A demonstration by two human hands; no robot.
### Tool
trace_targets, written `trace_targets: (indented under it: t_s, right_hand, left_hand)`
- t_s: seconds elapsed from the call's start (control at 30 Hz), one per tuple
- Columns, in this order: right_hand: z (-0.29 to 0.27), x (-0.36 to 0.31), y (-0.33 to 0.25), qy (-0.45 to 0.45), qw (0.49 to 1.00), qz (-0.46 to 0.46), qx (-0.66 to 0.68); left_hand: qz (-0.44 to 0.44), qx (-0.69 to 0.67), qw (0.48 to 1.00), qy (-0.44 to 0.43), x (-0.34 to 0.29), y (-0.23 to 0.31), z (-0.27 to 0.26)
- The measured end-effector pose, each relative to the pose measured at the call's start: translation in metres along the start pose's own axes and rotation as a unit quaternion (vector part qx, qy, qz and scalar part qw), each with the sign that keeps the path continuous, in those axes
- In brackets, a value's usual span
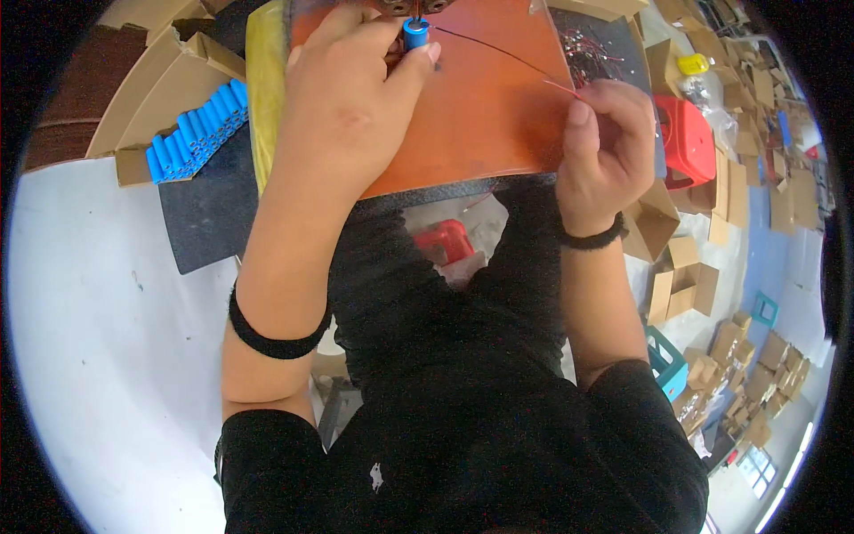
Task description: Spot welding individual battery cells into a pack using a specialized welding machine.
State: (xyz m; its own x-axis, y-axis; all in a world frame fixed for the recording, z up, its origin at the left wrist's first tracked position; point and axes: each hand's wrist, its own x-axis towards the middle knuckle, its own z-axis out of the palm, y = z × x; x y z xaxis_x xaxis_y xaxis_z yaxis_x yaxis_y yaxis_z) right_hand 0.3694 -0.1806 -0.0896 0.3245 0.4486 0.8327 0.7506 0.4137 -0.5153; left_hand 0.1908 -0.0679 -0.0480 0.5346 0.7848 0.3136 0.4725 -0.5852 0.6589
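Observation:
My left hand is closed round a blue cylindrical battery cell, thumb on its near side. The cell stands upright at the far edge of the orange work surface, its top under the tips of a dark machine head. A thin dark wire runs from the cell's top to the right. Between thumb and forefinger, my right hand pinches a thin red wire. Whether the red and dark wires are joined cannot be made out.
At the left, an open cardboard box holds several blue cells, beside a yellow strip. A pile of red and black wires lies at the far right. Beyond my right hand are a red stool and several cardboard boxes.

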Motion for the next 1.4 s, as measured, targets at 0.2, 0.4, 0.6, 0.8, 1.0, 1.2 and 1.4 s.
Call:
trace_targets:
  t_s: [0.2, 0.4, 0.6, 0.8, 1.0, 1.2, 1.4]
  right_hand:
    - [-0.003, -0.002, -0.004, -0.044, 0.999, 0.015, -0.018]
    - [0.001, 0.000, 0.004, -0.015, 0.999, -0.022, -0.027]
    - [0.002, 0.006, 0.001, -0.014, 1.000, -0.001, -0.017]
    - [-0.004, 0.028, -0.024, -0.084, 0.988, 0.126, 0.015]
    - [0.013, 0.035, -0.024, -0.084, 0.981, 0.160, 0.075]
    - [0.018, 0.030, -0.015, -0.167, 0.968, 0.170, 0.080]
    - [0.017, 0.031, -0.014, -0.147, 0.969, 0.161, 0.117]
  left_hand:
    - [0.004, 0.012, 1.000, 0.003, 0.000, 0.001, -0.001]
    - [0.010, 0.038, 0.999, 0.017, -0.002, -0.006, 0.002]
    - [0.049, 0.057, 0.997, 0.030, -0.002, -0.001, -0.004]
    - [-0.119, -0.121, 0.985, 0.035, -0.028, 0.020, -0.019]
    - [-0.060, -0.133, 0.989, -0.032, -0.021, 0.005, -0.020]
    - [-0.048, -0.224, 0.972, -0.047, -0.026, -0.003, -0.017]
    - [-0.059, -0.212, 0.972, -0.079, -0.026, 0.007, -0.018]
